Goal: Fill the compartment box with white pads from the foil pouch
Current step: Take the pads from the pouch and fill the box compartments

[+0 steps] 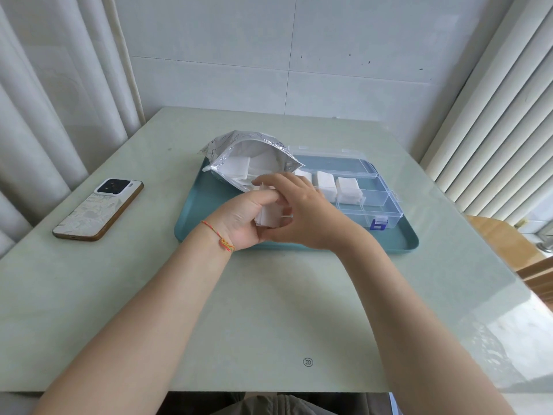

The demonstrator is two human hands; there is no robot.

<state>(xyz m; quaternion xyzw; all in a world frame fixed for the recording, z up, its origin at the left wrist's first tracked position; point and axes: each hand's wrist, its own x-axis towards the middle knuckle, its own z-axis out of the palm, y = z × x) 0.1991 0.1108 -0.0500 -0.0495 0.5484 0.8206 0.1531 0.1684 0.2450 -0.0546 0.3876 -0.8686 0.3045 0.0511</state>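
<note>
Both hands, left (pixel 239 218) and right (pixel 302 211), clasp a pad stack (pixel 269 218), hiding part of the compartment box (pixel 386 205).

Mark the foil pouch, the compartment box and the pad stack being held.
foil pouch (pixel 239 142): head view, silver upper flap.
compartment box (pixel 386 209): head view, empty near compartment.
pad stack (pixel 269 218): head view, white face between both hands.

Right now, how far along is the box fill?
Done: three stacks of white pads stand in the far compartments of the clear plastic compartment box. In hand: the left hand and right hand together hold another stack of pads above the teal tray. Left: near-row compartments look empty, and the open silver foil pouch holds more pads.
</note>
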